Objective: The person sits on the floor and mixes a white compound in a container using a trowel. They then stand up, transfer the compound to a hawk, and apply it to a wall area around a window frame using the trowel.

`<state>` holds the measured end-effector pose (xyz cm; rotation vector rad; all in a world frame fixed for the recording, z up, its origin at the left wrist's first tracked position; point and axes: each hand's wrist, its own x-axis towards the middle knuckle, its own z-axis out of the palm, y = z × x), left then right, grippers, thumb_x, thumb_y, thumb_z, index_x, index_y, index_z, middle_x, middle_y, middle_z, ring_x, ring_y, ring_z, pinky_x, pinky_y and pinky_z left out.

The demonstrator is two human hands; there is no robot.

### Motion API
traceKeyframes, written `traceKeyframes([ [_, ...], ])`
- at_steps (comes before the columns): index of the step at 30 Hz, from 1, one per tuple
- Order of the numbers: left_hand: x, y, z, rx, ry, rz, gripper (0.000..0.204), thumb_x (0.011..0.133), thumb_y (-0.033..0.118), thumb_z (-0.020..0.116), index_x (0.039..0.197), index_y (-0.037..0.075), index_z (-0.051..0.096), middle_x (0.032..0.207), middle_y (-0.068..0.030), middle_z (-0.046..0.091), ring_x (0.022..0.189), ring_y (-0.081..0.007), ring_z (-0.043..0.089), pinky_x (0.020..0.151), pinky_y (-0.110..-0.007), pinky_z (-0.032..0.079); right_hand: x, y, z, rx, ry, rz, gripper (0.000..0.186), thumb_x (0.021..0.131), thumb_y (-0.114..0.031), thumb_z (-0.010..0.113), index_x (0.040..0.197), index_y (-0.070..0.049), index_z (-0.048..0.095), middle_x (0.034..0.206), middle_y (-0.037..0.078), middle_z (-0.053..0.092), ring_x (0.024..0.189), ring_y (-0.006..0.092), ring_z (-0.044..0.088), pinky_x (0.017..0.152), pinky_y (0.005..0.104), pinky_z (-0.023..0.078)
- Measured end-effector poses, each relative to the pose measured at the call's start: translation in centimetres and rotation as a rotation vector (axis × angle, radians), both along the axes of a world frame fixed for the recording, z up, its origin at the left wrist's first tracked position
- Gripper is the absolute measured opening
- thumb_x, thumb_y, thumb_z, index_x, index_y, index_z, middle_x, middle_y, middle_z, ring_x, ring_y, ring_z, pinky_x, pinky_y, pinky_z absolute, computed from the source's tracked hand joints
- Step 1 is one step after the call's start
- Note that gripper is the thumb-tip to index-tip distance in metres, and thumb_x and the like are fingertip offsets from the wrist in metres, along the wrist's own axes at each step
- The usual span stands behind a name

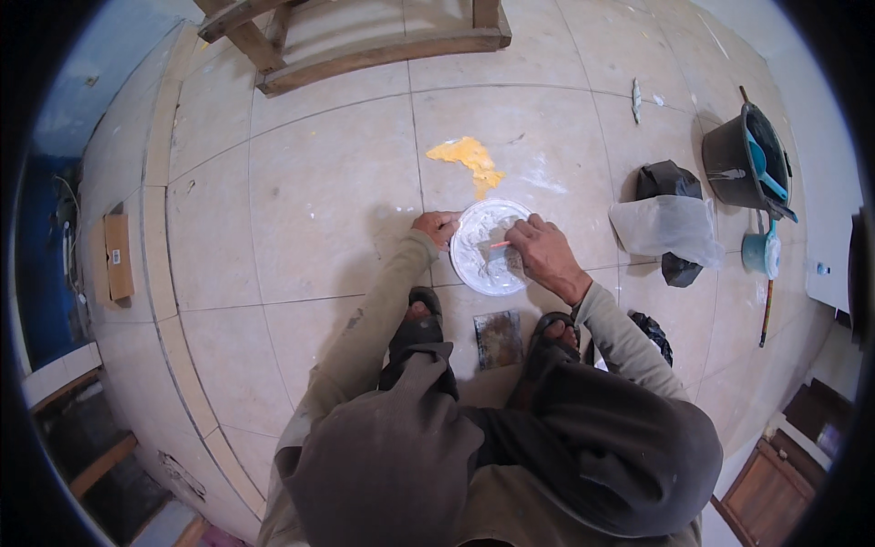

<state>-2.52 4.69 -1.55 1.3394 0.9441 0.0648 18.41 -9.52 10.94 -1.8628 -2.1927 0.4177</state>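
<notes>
A round white tub (pixel 463 275) with pale, lumpy paste (pixel 479 230) in it stands on the floor in front of my feet. At its left rim is my left hand (pixel 437 228), fingers closed on the edge. My right hand (pixel 545 253) reaches over the tub's right side, closed around a thin orange-red stick (pixel 500 244) that points left across the paste. The stick's other end is hidden by my fingers. A flat, stained metal plate (pixel 499 339) lies between my sandals.
Just beyond the tub is a yellow patch (pixel 468 159) on the tiles. On the right are a white plastic bag (pixel 670 228) over black plastic, a dark bucket (pixel 736 164), and a turquoise pot (pixel 756 253). A wooden frame (pixel 383 59) stands ahead; a cardboard box (pixel 114 258) sits left.
</notes>
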Motion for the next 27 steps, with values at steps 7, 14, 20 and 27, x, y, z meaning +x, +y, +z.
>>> traceKeyframes([
  [7, 0.0, -0.1, 0.4, 0.035, -0.001, -0.018, 0.036, 0.093, 0.023, 0.057, 0.126, 0.009, 0.062, 0.096, -0.0051, 0.069, 0.075, -0.012, 0.066, 0.063, -0.027, 0.057, 1.9, -1.1, -1.1, -0.029, 0.151, -0.28, 0.016, 0.077, -0.004, 0.059, 0.094, -0.006, 0.057, 0.09, 0.01, 0.057, 0.089, 0.0312, 0.055, 0.074, 0.0398, 0.048],
  [14, 0.3, 0.1, 0.3, 0.073, 0.022, 0.017, 0.031, 0.092, 0.017, 0.055, 0.12, 0.01, 0.066, 0.087, -0.0064, 0.07, 0.069, -0.0116, 0.065, 0.06, -0.027, 0.057, 2.5, 0.3, 2.4, -0.043, -0.009, 0.3, 0.012, 0.076, -0.008, 0.058, 0.087, -0.011, 0.06, 0.092, 0.001, 0.057, 0.093, 0.0209, 0.053, 0.078, 0.0349, 0.046],
  [20, 0.7, 0.3, 1.5, 0.087, 0.038, -0.045, 0.031, 0.092, 0.016, 0.053, 0.119, 0.011, 0.066, 0.086, -0.0076, 0.071, 0.064, -0.0121, 0.065, 0.062, -0.027, 0.057, 1.8, 1.2, 3.1, -0.056, -0.217, 0.525, 0.011, 0.079, -0.016, 0.056, 0.088, -0.015, 0.061, 0.091, -0.002, 0.055, 0.098, 0.0154, 0.052, 0.082, 0.031, 0.042],
  [27, 0.7, 0.2, 1.2, 0.086, -0.005, -0.028, 0.03, 0.092, 0.015, 0.052, 0.119, 0.013, 0.067, 0.089, -0.0075, 0.072, 0.066, -0.013, 0.066, 0.062, -0.027, 0.057, 0.7, 1.5, 2.6, -0.047, -0.23, 0.547, 0.01, 0.079, -0.016, 0.056, 0.088, -0.016, 0.061, 0.09, -0.002, 0.056, 0.099, 0.0163, 0.052, 0.083, 0.0312, 0.042],
])
